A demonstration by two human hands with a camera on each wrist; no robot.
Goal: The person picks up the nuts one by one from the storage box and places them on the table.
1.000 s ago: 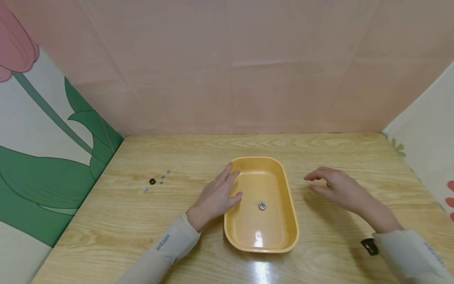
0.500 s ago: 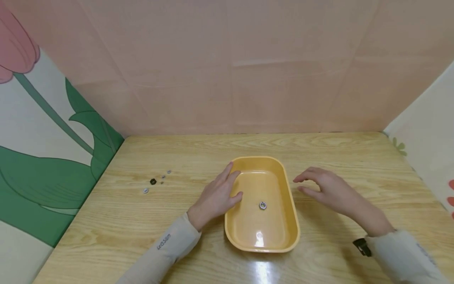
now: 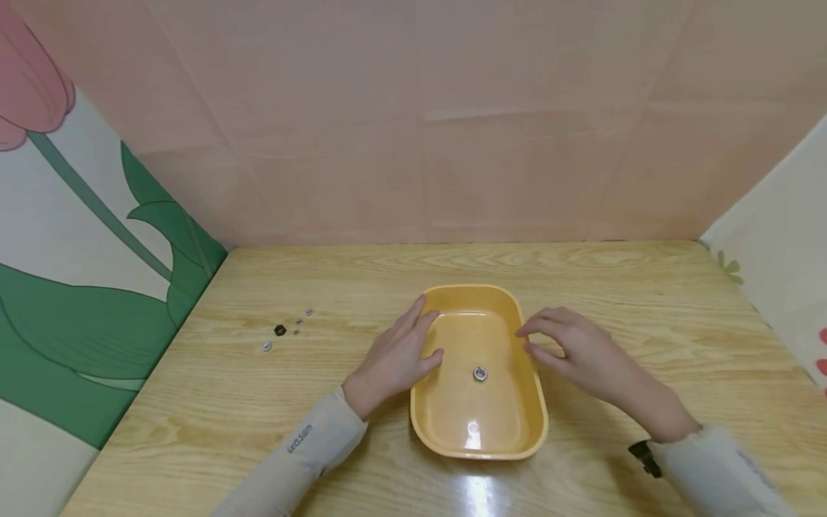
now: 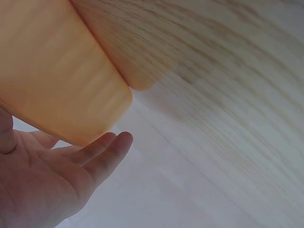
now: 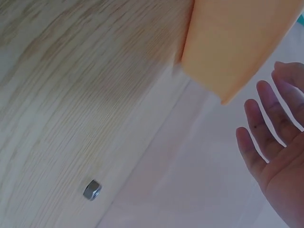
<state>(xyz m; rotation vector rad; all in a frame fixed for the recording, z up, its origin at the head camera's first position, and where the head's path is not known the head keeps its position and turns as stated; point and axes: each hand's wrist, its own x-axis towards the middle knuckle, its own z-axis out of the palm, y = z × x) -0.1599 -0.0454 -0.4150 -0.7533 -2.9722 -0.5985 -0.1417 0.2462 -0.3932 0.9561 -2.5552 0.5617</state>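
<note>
A yellow tray (image 3: 479,457) stands on the wooden table, with one silver hex nut (image 3: 479,374) lying on its floor. My left hand (image 3: 392,362) rests at the tray's left rim, its fingers fairly straight and its thumb over the inside. At the right rim is my right hand (image 3: 581,352), thumb and forefinger apart and nothing visible between them. The right wrist view shows its fingers (image 5: 260,124) loosely extended beside the tray's outer wall. Another silver nut (image 5: 92,190) lies on the table in that view; in the head view it cannot be seen.
Left of the tray, several small nuts lie on the table, among them a black nut (image 3: 280,330) and a silver one (image 3: 267,346). A pink wall covering (image 3: 420,143) rises behind the table's back edge. Printed panels (image 3: 97,345) flank it.
My right hand has moved left, from apart from the tray to its right rim. The left hand, the tray and the nut inside have stayed in place.
</note>
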